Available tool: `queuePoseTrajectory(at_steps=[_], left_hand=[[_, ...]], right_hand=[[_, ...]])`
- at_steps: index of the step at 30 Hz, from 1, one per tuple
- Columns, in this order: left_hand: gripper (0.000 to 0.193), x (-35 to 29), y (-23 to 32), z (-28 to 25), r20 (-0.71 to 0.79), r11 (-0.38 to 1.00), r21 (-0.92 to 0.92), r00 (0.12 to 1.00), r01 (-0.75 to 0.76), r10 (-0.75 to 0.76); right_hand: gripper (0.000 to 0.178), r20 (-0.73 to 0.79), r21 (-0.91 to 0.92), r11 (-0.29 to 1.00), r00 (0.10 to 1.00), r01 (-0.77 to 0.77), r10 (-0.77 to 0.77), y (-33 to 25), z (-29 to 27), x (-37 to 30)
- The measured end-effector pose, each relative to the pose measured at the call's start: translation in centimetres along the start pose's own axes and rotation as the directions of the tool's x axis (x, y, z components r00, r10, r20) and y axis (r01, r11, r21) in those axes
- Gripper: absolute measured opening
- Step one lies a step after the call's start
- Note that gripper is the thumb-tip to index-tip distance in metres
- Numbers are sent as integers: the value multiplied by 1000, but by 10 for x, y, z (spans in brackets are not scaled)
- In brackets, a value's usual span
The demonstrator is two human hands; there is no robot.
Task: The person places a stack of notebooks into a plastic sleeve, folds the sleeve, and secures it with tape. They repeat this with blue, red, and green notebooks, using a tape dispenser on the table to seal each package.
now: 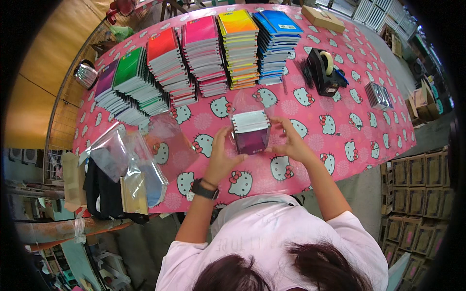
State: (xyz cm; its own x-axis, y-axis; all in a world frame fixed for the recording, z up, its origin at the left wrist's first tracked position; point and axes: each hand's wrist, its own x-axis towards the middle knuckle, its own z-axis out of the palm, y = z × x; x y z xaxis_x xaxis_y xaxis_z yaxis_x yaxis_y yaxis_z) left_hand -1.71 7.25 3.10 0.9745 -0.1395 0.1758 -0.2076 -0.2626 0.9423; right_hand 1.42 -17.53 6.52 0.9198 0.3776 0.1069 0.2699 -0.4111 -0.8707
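A small stack of notebooks (252,140) with a purple cover facing me stands on the table's near middle. Clear plastic film (246,101) shows around it and spreads out beyond its far side. My left hand (221,156) holds the left side of the stack, thumb near its front lower edge. On the opposite side my right hand (290,141) grips it, fingers along the edge and thumb near the front corner. Left of my hands lie loose clear plastic bags (138,153), overlapping one another.
Tall notebook piles in purple, green (130,68), red (162,44), pink (200,30), yellow (238,22) and blue (277,23) line the far side. A black tape dispenser (324,72) stands at right, near a wrapped notebook pack (378,96). A cardboard box (323,18) lies far right.
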Motion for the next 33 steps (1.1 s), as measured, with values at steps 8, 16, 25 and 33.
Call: queuePoseTrajectory(at_steps=[8, 16, 25, 33], left_hand=[[80, 22, 0, 23, 29, 979, -194, 998, -56, 62], [100, 6, 22, 9, -100, 992, -47, 989, -116, 111], [23, 12, 79, -19, 105, 756, 383, 838, -531, 535], [21, 13, 92, -24, 243, 647, 513, 818, -565, 522]], right_hand=[[82, -27, 375, 926, 999, 51, -44, -7, 12, 6], [76, -186, 204, 974, 981, 101, -63, -7, 9, -10], [46, 10, -79, 964, 967, 254, -254, -23, -8, -19], [62, 158, 81, 960, 948, 268, -277, -3, -12, -7]])
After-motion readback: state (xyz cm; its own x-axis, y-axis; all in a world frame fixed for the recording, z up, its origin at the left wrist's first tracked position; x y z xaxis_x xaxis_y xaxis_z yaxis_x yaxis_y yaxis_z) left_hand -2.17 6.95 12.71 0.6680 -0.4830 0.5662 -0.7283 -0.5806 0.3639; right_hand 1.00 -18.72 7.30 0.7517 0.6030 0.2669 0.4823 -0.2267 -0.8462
